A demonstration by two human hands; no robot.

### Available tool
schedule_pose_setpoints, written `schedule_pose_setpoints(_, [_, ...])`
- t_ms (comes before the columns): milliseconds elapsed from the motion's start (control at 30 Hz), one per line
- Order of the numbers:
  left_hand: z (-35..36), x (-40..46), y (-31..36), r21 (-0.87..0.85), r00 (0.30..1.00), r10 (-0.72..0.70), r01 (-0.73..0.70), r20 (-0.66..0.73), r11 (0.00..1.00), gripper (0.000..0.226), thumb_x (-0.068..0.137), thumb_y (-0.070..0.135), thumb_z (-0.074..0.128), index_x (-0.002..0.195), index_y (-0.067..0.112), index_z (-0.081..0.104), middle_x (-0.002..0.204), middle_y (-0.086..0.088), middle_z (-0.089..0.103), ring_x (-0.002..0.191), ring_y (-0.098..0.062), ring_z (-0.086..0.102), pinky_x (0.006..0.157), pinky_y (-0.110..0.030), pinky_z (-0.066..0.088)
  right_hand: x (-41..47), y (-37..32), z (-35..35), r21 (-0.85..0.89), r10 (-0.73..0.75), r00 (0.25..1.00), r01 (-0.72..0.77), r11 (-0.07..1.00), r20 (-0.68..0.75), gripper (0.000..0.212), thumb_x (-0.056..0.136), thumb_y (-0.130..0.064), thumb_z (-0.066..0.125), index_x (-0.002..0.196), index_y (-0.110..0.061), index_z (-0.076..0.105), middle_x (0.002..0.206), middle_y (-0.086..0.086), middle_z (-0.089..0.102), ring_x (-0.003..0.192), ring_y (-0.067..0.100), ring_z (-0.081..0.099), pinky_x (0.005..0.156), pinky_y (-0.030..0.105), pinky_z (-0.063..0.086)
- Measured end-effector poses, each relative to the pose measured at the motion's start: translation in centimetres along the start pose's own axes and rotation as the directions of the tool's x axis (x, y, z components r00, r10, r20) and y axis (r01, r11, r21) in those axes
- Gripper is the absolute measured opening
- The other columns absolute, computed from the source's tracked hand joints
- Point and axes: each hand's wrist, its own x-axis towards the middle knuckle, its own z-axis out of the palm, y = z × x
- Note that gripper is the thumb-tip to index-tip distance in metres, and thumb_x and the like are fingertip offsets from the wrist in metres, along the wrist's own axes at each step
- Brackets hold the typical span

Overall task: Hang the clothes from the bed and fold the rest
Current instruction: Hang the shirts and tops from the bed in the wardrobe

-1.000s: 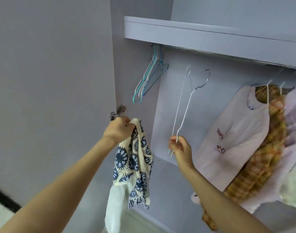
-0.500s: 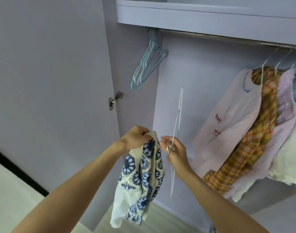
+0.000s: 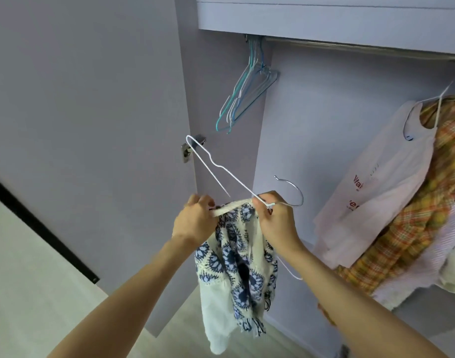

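Observation:
A cream garment with a blue flower pattern (image 3: 236, 264) hangs between my hands in front of the open wardrobe. My left hand (image 3: 195, 220) grips its cream strap at the top. My right hand (image 3: 275, 218) holds the neck of a white wire hanger (image 3: 216, 165) and also pinches the strap's other end. The hanger is tilted, one shoulder pointing up and left, its metal hook (image 3: 296, 192) curving out to the right of my right hand. The hanger's other arm runs down behind the garment.
Several empty blue and white hangers (image 3: 247, 96) hang at the left end of the rail (image 3: 363, 47). A white printed T-shirt (image 3: 376, 192), a yellow plaid shirt (image 3: 427, 223) and pale tops hang at right. The open wardrobe door (image 3: 92, 125) stands left, its hinge (image 3: 187, 151) near the hanger.
My hands have come together. The hanger, held upright before, has turned so its shoulder points up-left and its hook right. My right hand now also pinches the strap.

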Motion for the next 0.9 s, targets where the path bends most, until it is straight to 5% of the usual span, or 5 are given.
schedule_pose_setpoints(233, [-1.1, -0.1, -4.8, -0.138, 0.947, -0.297, 0.28, -0.124, 0.95, 0.018, 0.085, 0.014, 0.052, 0.102, 0.014, 0.06, 0.103, -0.009, 0.056, 0.084, -0.03, 0.055, 0.07, -0.03, 0.042, 1.0, 1.1, -1.4, 0.022, 0.173, 0.983, -0.172, 0.985, -0.064, 0.024, 0.096, -0.007, 0.043, 0.074, 0.001, 0.049, 0.054, 0.004, 0.038, 0.049, 0.017, 0.033, 0.048, 0.028, 0.023])
schedule_pose_setpoints(400, [-1.7, 0.4, -7.5, -0.533, 0.894, -0.432, 0.422, 0.113, 0.733, 0.013, 0.084, 0.004, 0.057, 0.088, 0.01, 0.066, 0.07, -0.007, 0.06, 0.057, -0.019, 0.049, 0.054, -0.025, 0.039, 1.2, 1.9, -2.3, 0.183, 0.228, 0.973, -0.221, 0.958, -0.019, 0.024, 0.1, -0.017, 0.036, 0.095, -0.013, 0.06, 0.065, -0.006, 0.047, 0.051, -0.001, 0.046, 0.049, 0.01, 0.035])
schedule_pose_setpoints(500, [-2.0, 1.3, -8.2, -0.454, 0.898, -0.429, 0.422, 0.093, 0.785, 0.013, 0.083, 0.005, 0.057, 0.085, 0.014, 0.067, 0.078, -0.006, 0.062, 0.07, -0.022, 0.055, 0.064, -0.027, 0.043, 1.5, 2.4, -3.0, 0.194, 0.179, 0.949, -0.232, 0.953, 0.259, 0.034, 0.098, -0.03, 0.038, 0.079, -0.034, 0.066, 0.062, -0.012, 0.054, 0.054, -0.005, 0.048, 0.055, 0.009, 0.036])
schedule_pose_setpoints(667, [-4.2, 2.2, -9.5, 0.015, 0.937, -0.348, 0.349, -0.007, 0.937, 0.023, 0.082, 0.007, 0.054, 0.099, 0.016, 0.067, 0.105, -0.014, 0.058, 0.098, -0.03, 0.056, 0.08, -0.033, 0.045, 2.3, 3.1, -5.2, 0.141, 0.161, 0.657, -0.382, 0.913, 0.737, 0.033, 0.086, -0.035, 0.046, 0.064, -0.022, 0.066, 0.069, -0.002, 0.056, 0.061, 0.007, 0.038, 0.062, 0.02, 0.033])
schedule_pose_setpoints(900, [-5.0, 1.3, -6.0, -0.077, 0.97, -0.14, 0.127, -0.197, 0.989, 0.023, 0.085, 0.001, 0.051, 0.104, 0.007, 0.063, 0.099, -0.017, 0.068, 0.086, -0.033, 0.062, 0.069, -0.031, 0.046, 3.7, 2.0, -4.1, -0.478, 0.351, 0.543, 0.109, 0.872, 0.763, 0.042, 0.098, -0.036, 0.038, 0.061, -0.028, 0.056, 0.081, -0.012, 0.049, 0.077, -0.005, 0.044, 0.08, 0.025, 0.032])
